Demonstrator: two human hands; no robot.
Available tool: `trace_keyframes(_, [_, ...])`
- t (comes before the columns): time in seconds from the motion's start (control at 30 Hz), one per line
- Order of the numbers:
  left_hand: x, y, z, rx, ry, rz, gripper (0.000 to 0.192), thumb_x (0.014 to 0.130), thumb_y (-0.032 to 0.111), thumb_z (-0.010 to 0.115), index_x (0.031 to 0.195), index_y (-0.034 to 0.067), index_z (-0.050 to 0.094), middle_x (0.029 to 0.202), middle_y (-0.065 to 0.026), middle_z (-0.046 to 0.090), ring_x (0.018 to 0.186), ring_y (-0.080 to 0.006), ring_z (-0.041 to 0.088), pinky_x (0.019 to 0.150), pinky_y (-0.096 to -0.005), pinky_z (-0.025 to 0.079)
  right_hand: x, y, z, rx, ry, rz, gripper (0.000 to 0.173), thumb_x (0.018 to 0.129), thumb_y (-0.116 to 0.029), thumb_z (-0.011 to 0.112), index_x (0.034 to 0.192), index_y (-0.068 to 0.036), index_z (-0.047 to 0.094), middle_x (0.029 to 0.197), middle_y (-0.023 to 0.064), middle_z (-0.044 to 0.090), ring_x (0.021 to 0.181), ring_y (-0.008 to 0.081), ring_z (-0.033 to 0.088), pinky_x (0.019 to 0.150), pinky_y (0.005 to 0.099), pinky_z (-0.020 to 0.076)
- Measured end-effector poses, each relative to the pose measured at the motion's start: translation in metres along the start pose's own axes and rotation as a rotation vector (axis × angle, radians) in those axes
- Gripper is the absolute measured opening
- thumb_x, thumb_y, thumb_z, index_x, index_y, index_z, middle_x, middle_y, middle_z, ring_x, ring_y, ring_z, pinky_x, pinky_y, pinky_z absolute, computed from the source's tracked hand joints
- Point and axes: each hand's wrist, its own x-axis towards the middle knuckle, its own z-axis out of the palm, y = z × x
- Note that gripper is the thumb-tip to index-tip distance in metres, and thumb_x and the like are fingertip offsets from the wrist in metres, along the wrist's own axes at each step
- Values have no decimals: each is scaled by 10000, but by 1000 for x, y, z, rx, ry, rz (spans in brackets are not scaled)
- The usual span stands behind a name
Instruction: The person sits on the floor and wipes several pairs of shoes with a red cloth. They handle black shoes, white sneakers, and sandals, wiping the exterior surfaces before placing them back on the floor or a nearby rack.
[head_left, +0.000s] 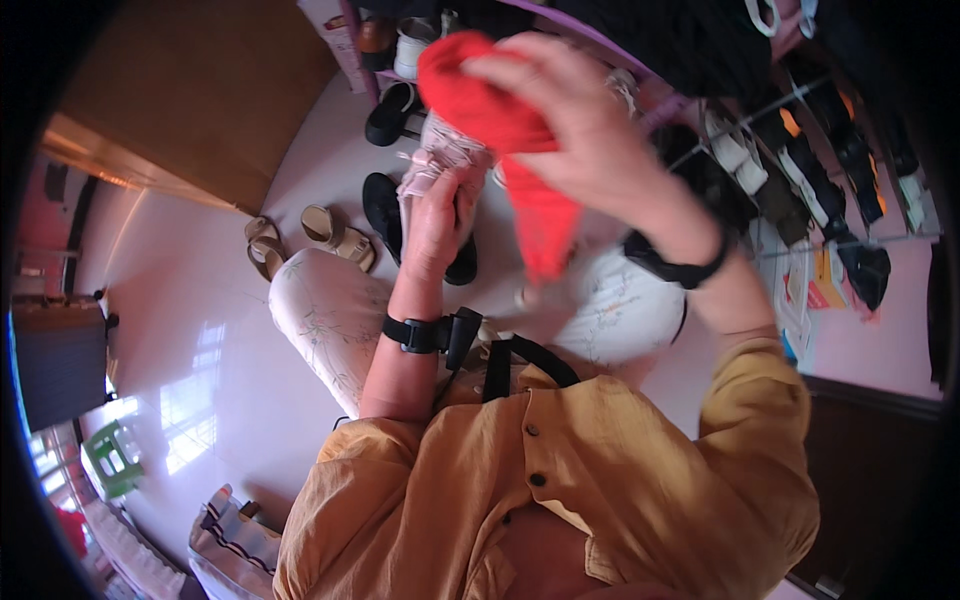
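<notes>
My left hand (435, 217) grips a pale pink lace-up shoe (454, 146) in front of me, its laces visible at the top. Over the upper part of the shoe, my right hand (574, 112) holds a red cloth (480, 97), blurred by motion. One end of the cloth hangs down towards my knee. Part of the shoe is hidden by the cloth and my left hand. On the floor just beyond my left hand lies a pair of black shoes (382, 214), partly covered by my arm and the held shoe.
Beige sandals (339, 238) stand on the floor to the left, near a brown wooden panel (195, 90). A black clog (390, 114) lies ahead by a purple rack (367, 75). A metal rack of shoes (739, 154) is at the right. A green stool (112, 459) stands far left.
</notes>
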Motion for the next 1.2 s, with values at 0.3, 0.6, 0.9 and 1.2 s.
trace_keyframes(0.3, [-4,-17,-27,-24,90,-375,90,951,63,523,927,91,604,724,25,550,606,-50,503,523,-213,361,-39,44,154,-210,122,-25,393,813,-337,746,1198,-287,692,1336,-10,558,1196,235,519,998,435,418])
trace_keyframes(0.6, [-5,-27,-5,140,83,-282,108,952,39,535,904,106,604,698,55,539,494,26,460,407,-122,299,-17,82,138,-48,128,282,344,844,-293,779,1160,-171,719,1189,28,630,1034,264,658,858,397,558])
trace_keyframes(0.9, [0,-36,-23,-3,100,-200,180,963,79,539,1131,68,602,1011,-12,647,817,-82,605,654,-242,465,-30,60,167,27,139,21,348,809,-393,767,1110,-228,709,1166,0,607,1033,244,628,905,389,503])
trace_keyframes(1.2, [10,-38,-17,624,-24,-13,320,953,18,575,1273,21,596,1179,-72,650,1071,-142,616,863,-273,492,-15,94,135,186,116,271,393,851,-375,760,1197,-195,711,1180,24,649,1040,258,673,880,384,564])
